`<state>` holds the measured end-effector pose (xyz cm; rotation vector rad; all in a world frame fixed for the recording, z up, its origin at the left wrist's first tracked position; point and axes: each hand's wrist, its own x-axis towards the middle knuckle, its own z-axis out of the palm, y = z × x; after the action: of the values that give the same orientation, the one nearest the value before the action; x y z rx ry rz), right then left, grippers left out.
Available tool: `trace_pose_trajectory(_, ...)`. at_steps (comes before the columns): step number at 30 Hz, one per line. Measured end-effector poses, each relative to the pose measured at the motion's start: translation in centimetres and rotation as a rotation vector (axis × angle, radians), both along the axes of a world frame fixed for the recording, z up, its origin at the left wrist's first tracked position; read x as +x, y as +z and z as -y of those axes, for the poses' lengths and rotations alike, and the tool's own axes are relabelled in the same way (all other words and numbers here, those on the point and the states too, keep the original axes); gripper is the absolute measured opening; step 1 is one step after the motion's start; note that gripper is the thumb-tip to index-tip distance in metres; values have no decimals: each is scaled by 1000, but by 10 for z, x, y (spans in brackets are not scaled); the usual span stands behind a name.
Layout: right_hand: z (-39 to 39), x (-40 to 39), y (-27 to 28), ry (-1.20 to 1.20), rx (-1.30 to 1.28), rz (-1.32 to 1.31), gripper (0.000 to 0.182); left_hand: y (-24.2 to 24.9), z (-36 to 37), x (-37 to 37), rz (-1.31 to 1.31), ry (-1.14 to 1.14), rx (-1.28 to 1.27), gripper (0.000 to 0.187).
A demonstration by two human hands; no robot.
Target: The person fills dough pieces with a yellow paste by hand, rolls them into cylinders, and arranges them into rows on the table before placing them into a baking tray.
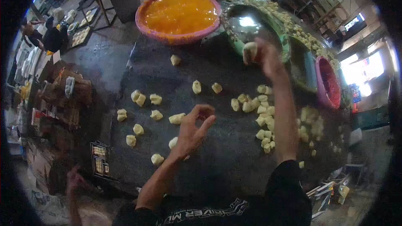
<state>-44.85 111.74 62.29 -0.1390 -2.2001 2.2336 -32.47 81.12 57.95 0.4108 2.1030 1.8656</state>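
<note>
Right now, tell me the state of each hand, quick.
Left hand: over the dark table, thumb and forefinger curled together, other fingers spread; whether it pinches anything cannot be told.
Right hand: closed on a pale dough piece, raised.

Pale dough lump (250, 52) pinched aloft by right hand (268, 60), others (176, 118) scattered on dark table (217, 159)

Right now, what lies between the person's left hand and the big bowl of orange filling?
In the head view, between the left hand and the orange-filled bowl is dark tabletop with a few loose dough pieces.
</note>
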Motion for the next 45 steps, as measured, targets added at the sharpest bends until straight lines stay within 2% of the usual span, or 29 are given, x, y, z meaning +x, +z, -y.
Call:
trace_pose_trajectory(2, 59, 70, 2, 25, -98, 90, 39, -3, -8, 4, 112, 10, 115, 26)
trace_pose_trajectory(4, 98, 114, -14, 89, -257, 145, 32, -18, -12, 0, 210, -102, 500, 28)
trace_pose_trajectory(5, 111, 128, -22, 132, -363, 201, 30, -30, -7, 1, 215, -90, 498, 28)
trace_pose_trajectory(6, 120, 141, -24, 140, -366, 203, 30, -43, -2, 0, 417, -56, 712, 28)
trace_pose_trajectory(7, 126, 152, -24, 70, -101, 60, 28, -39, 2, -3, 612, -23, 929, 28)
trace_pose_trajectory(8, 130, 156, -23, -3, 164, -89, 27, -31, 6, -1, 668, 94, 797, 29)
trace_pose_trajectory(9, 139, 160, -23, 3, 165, -94, 27, -25, 8, -1, 661, 97, 800, 29)
trace_pose_trajectory(11, 160, 165, -23, -31, 762, -154, 28, -17, 13, 0, 519, 2, 731, 30)
trace_pose_trajectory(15, 169, 171, 2, -114, 618, -350, 22, 16, 30, 0, 317, -30, 519, 28)
trace_pose_trajectory(16, 174, 169, 3, -107, 612, -356, 22, 13, 35, -2, -50, -39, 357, 27)
trace_pose_trajectory(17, 180, 168, 4, 17, 461, -156, 19, 12, 40, -4, -411, -48, 183, 27)
trace_pose_trajectory(18, 185, 167, 5, 139, 312, 43, 16, 17, 45, -3, -414, -40, 180, 27)
trace_pose_trajectory(19, 187, 171, 1, 148, 314, 41, 16, 24, 50, -2, -155, 43, 310, 26)
trace_pose_trajectory(20, 190, 174, -7, 120, 483, -210, 14, 30, 55, -2, 98, 129, 443, 26)
trace_pose_trajectory(21, 196, 170, -4, 96, 644, -477, 12, 35, 61, -7, 78, 149, 450, 26)
trace_pose_trajectory(22, 209, 171, -1, 13, 521, -678, 17, 37, 68, -7, 88, 177, 378, 26)
trace_pose_trajectory(23, 214, 165, -1, 33, 512, -677, 17, 38, 76, -5, 110, 202, 301, 25)
trace_pose_trajectory(26, 218, 154, -7, 277, 1011, -775, 17, 41, 101, -9, 154, 119, 195, 22)
trace_pose_trajectory(27, 225, 159, 2, 293, 1010, -799, 17, 36, 109, -13, 124, 18, 194, 24)
trace_pose_trajectory(28, 233, 170, 15, 391, 961, -750, 13, 35, 115, -7, -218, 2, 168, 19)
trace_pose_trajectory(30, 244, 167, 25, 496, 907, -709, 10, 40, 128, 11, -406, 27, 76, 18)
trace_pose_trajectory(32, 243, 160, 25, 190, 369, -356, 13, 46, 136, 23, -652, 58, 35, 22)
trace_pose_trajectory(33, 252, 163, 23, 201, 372, -352, 13, 46, 140, 24, -646, 68, 38, 22)
trace_pose_trajectory(35, 274, 160, 18, 267, 379, 64, 21, 45, 154, 20, -979, 112, -81, 24)
trace_pose_trajectory(37, 282, 159, 13, 227, 307, 30, 18, 41, 172, 27, -1033, 133, -151, 30)
trace_pose_trajectory(39, 296, 158, 14, 194, -181, -339, 11, 41, 179, 47, -531, 217, 127, 34)
trace_pose_trajectory(41, 312, 165, 19, 242, -105, -426, 7, 37, 187, 52, -464, 210, 60, 24)
trace_pose_trajectory(44, 331, 185, 24, 161, 186, -310, 6, 29, 192, 52, 43, 259, 427, 25)
trace_pose_trajectory(45, 332, 189, 22, 232, 463, -502, 6, 26, 195, 53, 45, 260, 427, 25)
